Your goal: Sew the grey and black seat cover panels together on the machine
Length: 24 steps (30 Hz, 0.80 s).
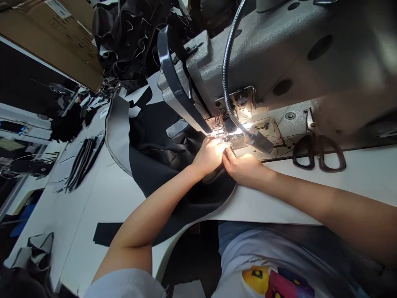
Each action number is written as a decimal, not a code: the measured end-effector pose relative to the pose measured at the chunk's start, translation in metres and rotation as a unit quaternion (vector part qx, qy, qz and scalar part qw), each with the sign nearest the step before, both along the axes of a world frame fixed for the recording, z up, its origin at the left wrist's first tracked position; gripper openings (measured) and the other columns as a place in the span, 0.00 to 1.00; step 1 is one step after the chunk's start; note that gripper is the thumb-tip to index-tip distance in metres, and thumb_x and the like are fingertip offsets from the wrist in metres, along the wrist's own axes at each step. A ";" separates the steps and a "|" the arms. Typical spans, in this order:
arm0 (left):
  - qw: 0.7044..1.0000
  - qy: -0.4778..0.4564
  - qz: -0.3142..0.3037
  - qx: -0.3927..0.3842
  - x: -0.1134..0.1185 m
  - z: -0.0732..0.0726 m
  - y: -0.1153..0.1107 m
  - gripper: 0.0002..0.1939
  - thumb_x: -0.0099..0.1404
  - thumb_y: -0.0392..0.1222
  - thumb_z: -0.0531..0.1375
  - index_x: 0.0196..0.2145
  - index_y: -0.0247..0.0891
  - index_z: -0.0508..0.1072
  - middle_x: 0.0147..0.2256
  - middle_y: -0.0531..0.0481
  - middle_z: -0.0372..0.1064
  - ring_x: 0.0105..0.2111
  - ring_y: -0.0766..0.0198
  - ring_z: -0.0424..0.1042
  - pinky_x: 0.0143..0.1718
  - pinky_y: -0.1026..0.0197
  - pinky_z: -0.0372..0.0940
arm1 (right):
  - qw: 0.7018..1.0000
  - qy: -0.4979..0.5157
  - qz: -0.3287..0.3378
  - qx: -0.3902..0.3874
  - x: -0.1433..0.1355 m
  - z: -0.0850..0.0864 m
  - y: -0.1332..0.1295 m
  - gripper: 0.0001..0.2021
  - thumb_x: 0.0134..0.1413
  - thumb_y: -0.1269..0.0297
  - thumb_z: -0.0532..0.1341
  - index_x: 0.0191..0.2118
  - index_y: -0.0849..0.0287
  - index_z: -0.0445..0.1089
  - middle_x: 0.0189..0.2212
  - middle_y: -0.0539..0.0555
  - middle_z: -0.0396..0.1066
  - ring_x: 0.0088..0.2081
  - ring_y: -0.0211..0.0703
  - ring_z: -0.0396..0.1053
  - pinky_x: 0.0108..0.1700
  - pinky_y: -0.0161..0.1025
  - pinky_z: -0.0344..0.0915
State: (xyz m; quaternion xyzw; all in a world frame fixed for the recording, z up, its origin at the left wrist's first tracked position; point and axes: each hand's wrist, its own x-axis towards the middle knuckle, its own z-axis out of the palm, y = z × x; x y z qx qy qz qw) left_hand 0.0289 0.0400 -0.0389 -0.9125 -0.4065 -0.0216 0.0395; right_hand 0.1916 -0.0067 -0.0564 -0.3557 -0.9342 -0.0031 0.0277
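A black leather-like fabric piece (173, 194) with a grey underside lies bunched on the white table and hangs over its front edge. My left hand (211, 154) grips it close to the lit needle area of a grey sewing machine (263, 62). Beside it, touching or nearly so, my right hand (243, 167) pinches the fabric's edge with thumb and fingers. Both sets of fingertips are partly lost in the lamp's glare, and the needle is hard to make out. A small work lamp (260, 141) on a braided flexible neck hangs just above my right hand.
Dark-handled scissors (319, 151) lie at the machine's base on the right. A stack of dark cut pieces (82, 163) rests on the white table (114, 198) at left. Behind are a heap of black material (130, 41) and a cardboard box (52, 37).
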 end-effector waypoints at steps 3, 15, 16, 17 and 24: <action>0.999 0.032 0.013 0.019 0.006 0.000 -0.008 0.15 0.70 0.33 0.50 0.40 0.34 0.77 0.41 0.42 0.74 0.45 0.53 0.70 0.50 0.52 0.64 | 1.000 0.002 -0.021 0.002 -0.002 0.002 -0.004 0.26 0.59 0.81 0.42 0.59 0.80 0.64 0.58 0.81 0.61 0.31 0.50 0.72 0.23 0.40 0.55; 0.994 0.099 0.009 0.038 0.012 -0.004 -0.002 0.13 0.71 0.35 0.51 0.40 0.33 0.77 0.38 0.43 0.72 0.43 0.53 0.70 0.48 0.54 0.63 | 0.998 0.000 -0.058 0.016 -0.008 -0.001 -0.001 0.26 0.58 0.81 0.42 0.59 0.82 0.63 0.56 0.84 0.61 0.29 0.51 0.73 0.23 0.40 0.58; 0.995 0.097 0.008 0.035 0.011 -0.006 -0.001 0.13 0.71 0.35 0.52 0.40 0.33 0.77 0.38 0.43 0.73 0.43 0.53 0.70 0.48 0.54 0.63 | 0.998 0.001 -0.059 0.014 -0.008 -0.001 0.000 0.26 0.58 0.80 0.43 0.59 0.82 0.63 0.57 0.83 0.61 0.29 0.51 0.73 0.23 0.41 0.57; 0.995 0.094 0.010 0.035 0.011 -0.007 -0.001 0.13 0.71 0.35 0.52 0.40 0.33 0.77 0.38 0.43 0.73 0.43 0.53 0.70 0.49 0.53 0.63 | 0.998 -0.001 -0.059 0.012 -0.008 -0.001 0.000 0.26 0.58 0.80 0.42 0.59 0.82 0.63 0.57 0.83 0.60 0.29 0.51 0.73 0.23 0.41 0.57; 0.993 0.114 -0.031 -0.007 -0.009 0.038 -0.001 0.13 0.70 0.36 0.52 0.44 0.35 0.76 0.47 0.42 0.73 0.49 0.54 0.69 0.52 0.54 0.63 | 0.998 -0.002 -0.057 0.040 -0.002 -0.002 -0.002 0.24 0.61 0.77 0.46 0.60 0.76 0.64 0.59 0.75 0.63 0.36 0.51 0.73 0.32 0.43 0.63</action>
